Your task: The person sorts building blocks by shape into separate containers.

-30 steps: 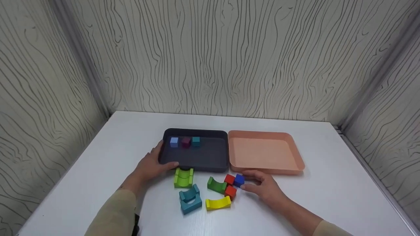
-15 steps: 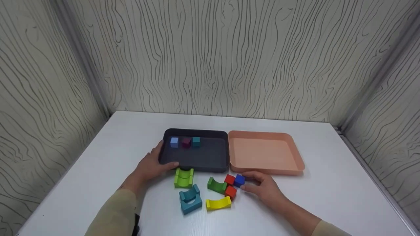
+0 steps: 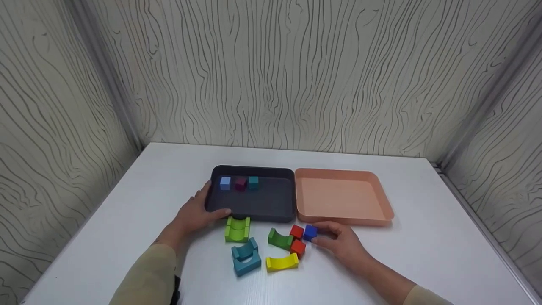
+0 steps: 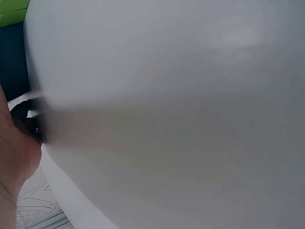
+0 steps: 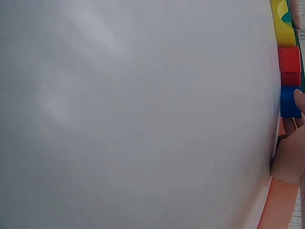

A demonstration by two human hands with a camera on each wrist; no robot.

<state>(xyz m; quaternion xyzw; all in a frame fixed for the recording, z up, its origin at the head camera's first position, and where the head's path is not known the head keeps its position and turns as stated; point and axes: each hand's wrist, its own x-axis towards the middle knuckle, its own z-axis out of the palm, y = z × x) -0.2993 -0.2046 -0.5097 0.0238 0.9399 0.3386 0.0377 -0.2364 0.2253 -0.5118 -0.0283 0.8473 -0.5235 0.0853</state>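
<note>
My left hand (image 3: 195, 213) rests at the near left corner of a dark tray (image 3: 271, 214), its fingers along the left side and its thumb on the front rim. Inside that tray stand a light blue cube (image 3: 225, 183), a maroon cube (image 3: 241, 184) and a teal cube (image 3: 253, 182). My right hand (image 3: 342, 245) pinches a blue cube (image 3: 310, 233) between thumb and fingers, low at the table. Beside it are two red cubes (image 3: 297, 231) and a green arch block (image 3: 280, 239). The right wrist view shows the thumb against the blue cube (image 5: 289, 101).
A peach tray (image 3: 343, 219) adjoins the dark one on the right. Light green arch blocks (image 3: 237, 233) lie by the dark tray's front edge. Teal arch blocks (image 3: 247, 263) and a yellow arch block (image 3: 281, 263) lie nearer on the white table (image 3: 423, 254).
The blue cube has shifted slightly right with my right hand, opening a small gap from the red cube. My left hand stays in place on the dark tray.
</note>
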